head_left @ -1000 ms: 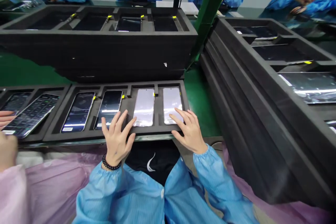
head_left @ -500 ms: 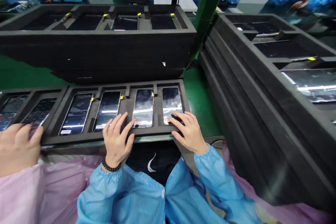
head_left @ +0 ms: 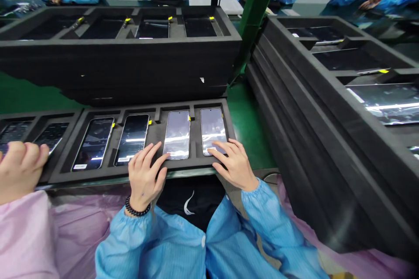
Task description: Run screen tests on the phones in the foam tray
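Observation:
A black foam tray (head_left: 153,168) in front of me holds several smartphones face up in separate slots. My left hand (head_left: 144,176) rests at its near edge, fingers spread, with a fingertip at the lower corner of a smartphone (head_left: 177,135) whose screen is lit pale. Over the lower end of the rightmost smartphone (head_left: 212,126), also lit pale, my right hand (head_left: 235,163) lies with fingers apart and fingertips on the glass. The two smartphones farther left, one (head_left: 132,137) beside my left hand and one (head_left: 94,141) beyond it, have dark screens. Yellow tabs stick out at their sides.
A stack of foam trays (head_left: 147,63) with phones rises behind. Another stack (head_left: 294,117) stands at right, with a green post (head_left: 258,6) between. At left, a co-worker's hand (head_left: 19,168) is over the neighbouring tray. Other people in blue sit across the bench.
The screens of the two right-hand smartphones have turned from dark to pale and lit. My hands have barely moved. The co-worker's hand at left has shifted left and up.

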A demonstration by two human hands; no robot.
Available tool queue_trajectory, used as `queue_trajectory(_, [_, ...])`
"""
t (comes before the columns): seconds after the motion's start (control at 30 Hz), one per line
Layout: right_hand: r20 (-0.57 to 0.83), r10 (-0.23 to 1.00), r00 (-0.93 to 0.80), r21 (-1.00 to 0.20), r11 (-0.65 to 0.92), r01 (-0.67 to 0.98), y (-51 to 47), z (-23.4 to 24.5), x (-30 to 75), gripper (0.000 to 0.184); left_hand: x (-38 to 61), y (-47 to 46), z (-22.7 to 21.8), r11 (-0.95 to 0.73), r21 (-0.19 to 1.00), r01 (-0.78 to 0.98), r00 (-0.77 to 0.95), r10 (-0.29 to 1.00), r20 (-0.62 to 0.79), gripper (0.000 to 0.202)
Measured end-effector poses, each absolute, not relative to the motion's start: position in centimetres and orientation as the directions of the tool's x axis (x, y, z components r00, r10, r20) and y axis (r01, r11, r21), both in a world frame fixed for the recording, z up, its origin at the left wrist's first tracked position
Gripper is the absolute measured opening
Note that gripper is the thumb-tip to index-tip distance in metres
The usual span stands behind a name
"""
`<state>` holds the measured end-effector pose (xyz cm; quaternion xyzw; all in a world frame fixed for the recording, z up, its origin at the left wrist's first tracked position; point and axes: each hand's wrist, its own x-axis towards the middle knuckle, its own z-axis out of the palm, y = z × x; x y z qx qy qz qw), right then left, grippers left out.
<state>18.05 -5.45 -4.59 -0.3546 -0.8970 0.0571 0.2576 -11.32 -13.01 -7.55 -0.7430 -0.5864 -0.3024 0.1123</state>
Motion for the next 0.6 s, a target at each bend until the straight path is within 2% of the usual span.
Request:
queue_trajectory(0.07, [0.428, 0.671, -0.606, -0.311, 0.739, 0.598, -5.5, -4.6, 18.1, 0.040, -11.3, -13.2, -7.3, -0.291, 0.228, 0.929, 0.109, 0.804, 0.584, 0.042])
queue_trajectory(0.17, [0.454, 0.672, -0.585, -0.336, 0.737, 0.586, -5.5, -4.6, 18.1, 0.046, -11.4, -12.8, -6.3, -0.270, 0.377, 0.886, 0.008, 0.822, 0.570, 0.048])
queue_trajectory(0.27, [0.461, 0.652, -0.602, -0.297, 0.753, 0.587, -5.4, -4.5, 18.1, 0.041, -11.9, -10.2, -4.6, -0.256, 0.448, 0.857, 0.011, 0.877, 0.481, 0.049])
queue_trajectory(0.37, [0.437, 0.648, -0.624, -0.276, 0.757, 0.592, -5.4, -4.5, 18.2, 0.036, -12.4, -5.4, -3.4, -0.292, 0.403, 0.868, 0.155, 0.928, 0.338, 0.056])
queue_trajectory(0.43, [0.435, 0.660, -0.612, -0.304, 0.748, 0.590, -5.4, -4.6, 18.2, 0.039, -12.4, -1.8, -3.1, -0.298, 0.327, 0.897, 0.239, 0.948, 0.209, 0.063])
queue_trajectory(0.6, [0.453, 0.672, -0.586, -0.361, 0.739, 0.569, -5.4, -5.0, 18.3, 0.052, -11.7, 2.9, -2.9, -0.297, 0.270, 0.916, 0.255, 0.950, 0.182, 0.062])
